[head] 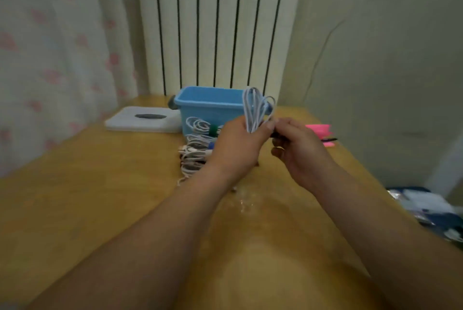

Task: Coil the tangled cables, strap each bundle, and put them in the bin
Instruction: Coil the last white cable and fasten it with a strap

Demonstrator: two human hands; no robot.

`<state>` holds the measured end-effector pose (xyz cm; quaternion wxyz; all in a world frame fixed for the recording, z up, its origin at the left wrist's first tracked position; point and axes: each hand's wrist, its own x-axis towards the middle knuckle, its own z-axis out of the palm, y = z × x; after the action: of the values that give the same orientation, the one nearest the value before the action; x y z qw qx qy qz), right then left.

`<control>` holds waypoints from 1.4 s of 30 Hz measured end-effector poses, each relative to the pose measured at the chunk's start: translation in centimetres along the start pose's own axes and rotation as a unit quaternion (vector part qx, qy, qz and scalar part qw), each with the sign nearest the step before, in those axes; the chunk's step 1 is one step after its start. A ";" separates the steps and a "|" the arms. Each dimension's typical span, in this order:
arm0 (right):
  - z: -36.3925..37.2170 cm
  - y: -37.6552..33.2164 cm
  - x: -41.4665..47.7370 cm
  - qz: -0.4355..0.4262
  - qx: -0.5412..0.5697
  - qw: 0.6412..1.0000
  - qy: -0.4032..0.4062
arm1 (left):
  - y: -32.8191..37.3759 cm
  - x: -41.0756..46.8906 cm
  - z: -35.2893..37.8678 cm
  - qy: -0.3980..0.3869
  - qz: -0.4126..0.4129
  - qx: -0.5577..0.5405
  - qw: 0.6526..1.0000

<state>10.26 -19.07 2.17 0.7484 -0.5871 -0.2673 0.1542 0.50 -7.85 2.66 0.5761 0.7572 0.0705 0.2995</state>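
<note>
My left hand grips the coiled white cable low down, fingers curled round the gathered loops. The coil stands upright above the fist, its long axis running up and down. My right hand sits just beside it on the right and pinches what I take to be a dark strap, level with the grip. I judge the wrap has to go round the loops close above the left fist, and the right hand is placed to carry it.

The blue bin stands just behind the coil, nearer the left hand. More bundles lie on the table in front of the bin, partly behind my left hand.

The strap is mostly hidden between the hands and blurred, so I cannot tell how far round it reaches. The coil's lower end and plugs are buried in the fist.
</note>
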 end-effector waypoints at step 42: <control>-3.2 0.9 -2.4 0.051 -0.305 0.933 -0.183 | -2.3 1.5 2.0 0.108 -0.067 -0.136 0.982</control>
<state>10.29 -22.68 0.21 0.4624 -0.7619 -0.4030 0.2079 3.30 -8.09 0.78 0.6814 0.6285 0.1420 0.3472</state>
